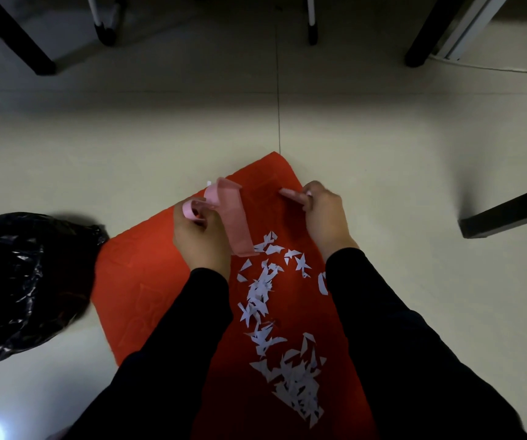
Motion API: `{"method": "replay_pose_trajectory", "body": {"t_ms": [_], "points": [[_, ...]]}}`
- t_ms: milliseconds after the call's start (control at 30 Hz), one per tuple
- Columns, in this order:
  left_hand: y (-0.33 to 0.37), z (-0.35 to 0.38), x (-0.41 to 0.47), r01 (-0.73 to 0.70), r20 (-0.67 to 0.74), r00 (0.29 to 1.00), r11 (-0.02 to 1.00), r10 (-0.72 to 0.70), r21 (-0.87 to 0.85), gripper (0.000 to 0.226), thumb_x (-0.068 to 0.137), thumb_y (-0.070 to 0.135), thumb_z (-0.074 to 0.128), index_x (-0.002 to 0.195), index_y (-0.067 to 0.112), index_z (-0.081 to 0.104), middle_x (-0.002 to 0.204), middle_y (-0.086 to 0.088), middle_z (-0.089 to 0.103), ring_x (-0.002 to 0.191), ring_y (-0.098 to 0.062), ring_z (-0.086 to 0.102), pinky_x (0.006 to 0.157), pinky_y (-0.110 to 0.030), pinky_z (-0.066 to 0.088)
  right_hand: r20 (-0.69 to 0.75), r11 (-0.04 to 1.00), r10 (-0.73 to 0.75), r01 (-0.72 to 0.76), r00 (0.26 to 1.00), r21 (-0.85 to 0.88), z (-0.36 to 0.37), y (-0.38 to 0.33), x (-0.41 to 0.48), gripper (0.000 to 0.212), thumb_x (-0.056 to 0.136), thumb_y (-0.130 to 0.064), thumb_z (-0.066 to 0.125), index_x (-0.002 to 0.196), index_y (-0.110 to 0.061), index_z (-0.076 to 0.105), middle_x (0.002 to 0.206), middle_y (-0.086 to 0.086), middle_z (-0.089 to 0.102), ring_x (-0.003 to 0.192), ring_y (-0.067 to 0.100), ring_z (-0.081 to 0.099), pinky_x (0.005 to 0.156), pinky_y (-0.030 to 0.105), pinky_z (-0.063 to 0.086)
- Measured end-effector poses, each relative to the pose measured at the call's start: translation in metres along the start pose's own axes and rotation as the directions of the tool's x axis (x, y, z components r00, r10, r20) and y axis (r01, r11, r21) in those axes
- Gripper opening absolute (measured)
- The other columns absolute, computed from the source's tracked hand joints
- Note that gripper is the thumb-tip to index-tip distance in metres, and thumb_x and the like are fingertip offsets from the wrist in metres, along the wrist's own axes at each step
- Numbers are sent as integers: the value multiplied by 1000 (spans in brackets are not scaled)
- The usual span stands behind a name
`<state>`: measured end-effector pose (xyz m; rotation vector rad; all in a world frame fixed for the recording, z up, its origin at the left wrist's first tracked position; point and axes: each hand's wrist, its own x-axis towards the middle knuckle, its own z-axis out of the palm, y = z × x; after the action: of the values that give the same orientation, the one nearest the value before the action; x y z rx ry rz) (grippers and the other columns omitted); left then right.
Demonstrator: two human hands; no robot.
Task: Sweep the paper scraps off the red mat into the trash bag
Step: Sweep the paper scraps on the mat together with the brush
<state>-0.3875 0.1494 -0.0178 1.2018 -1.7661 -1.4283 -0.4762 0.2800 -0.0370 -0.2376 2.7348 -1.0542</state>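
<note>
Barely begun, I'd say: paper scraps [265, 300] litter the red mat [147, 281].
Left hand [200, 236] grips pink scoop [235, 217], right hand [325, 217] pinches pink tool [290, 194]; trash bag [24, 281] left.

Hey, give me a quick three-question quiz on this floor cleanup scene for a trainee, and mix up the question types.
1. True or false: white paper scraps lie on the red mat between the person's two sleeves.
2. Pick one: the black trash bag sits A) to the person's left, by the mat's corner; B) to the person's right; C) beyond the mat's far corner.
3. Fill the blank: the left hand grips a scoop-like tool and the right hand pinches a small piece, both ____ in colour.

Key: 1 true; 2 A; 3 pink.
</note>
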Motion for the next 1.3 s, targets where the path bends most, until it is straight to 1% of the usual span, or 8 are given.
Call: {"method": "replay_pose_trajectory", "body": {"t_ms": [100,233,367,500,700,967,1133,1300], "points": [[-3,-1,0,7,2,1000,1000,-7,-2,11,93,6,45,91,15,52,72,12,51,61,-1,48,51,-3,39,56,999,-16,14,998,38,-4,1,-9,19,99,-5,37,103,3,53,103,9,67,88,16,64,56,-3,35],[1,3,-1,-11,7,1000,1000,11,-6,11,94,7,44,90,15,51,71,11,50,61,-2,47,51,-5,38,-58,991,20,-12,998,132,-24,1,-3,16,99,-11,39,99,-6,54,81,1,56,75,3,62,53,8,36],[4,5,-5,-5,14,1000,1000,5,-8,10,94,8,43,91,13,51,72,10,50,62,-2,47,51,-3,38,-102,995,42,-33,994,91,-22,5,13,19,98,-15,42,104,-3,56,95,7,58,83,16,52,68,17,36],[2,4,-4,-3,15,1000,1000,3,-5,10,94,8,44,92,13,52,72,10,51,62,-2,48,51,-2,38,50,989,13,-20,999,146,-10,9,9,13,99,-10,39,88,-7,46,84,-11,59,68,-10,48,56,1,35],[0,3,-4,12,20,1000,1000,-12,1,9,94,7,45,92,14,50,72,11,50,62,-1,47,49,-2,38,-24,976,88,-81,996,203,-23,15,9,15,97,-14,44,101,-5,55,92,4,53,81,18,50,57,13,34],[1,7,-6,9,36,999,1000,-9,-14,11,93,3,45,91,13,51,72,10,50,62,-1,47,50,-2,39,77,990,-1,-10,997,142,-8,12,5,11,98,-11,42,92,-6,51,68,-19,42,59,-4,46,50,4,34],[0,8,-4,9,28,1000,1000,-9,-10,10,93,4,45,92,13,50,72,11,49,62,-1,46,50,-2,38,192,1000,4,-4,981,1,-3,20,-15,18,98,-15,44,103,-2,54,89,8,57,68,14,52,59,21,39],[1,9,-4,5,18,1000,1000,-5,-10,9,95,7,43,93,13,51,72,9,50,61,-2,47,49,-2,38,69,996,-2,-4,998,86,-17,18,-16,14,97,-14,45,98,-5,56,80,-4,53,63,3,46,52,12,34]]}}
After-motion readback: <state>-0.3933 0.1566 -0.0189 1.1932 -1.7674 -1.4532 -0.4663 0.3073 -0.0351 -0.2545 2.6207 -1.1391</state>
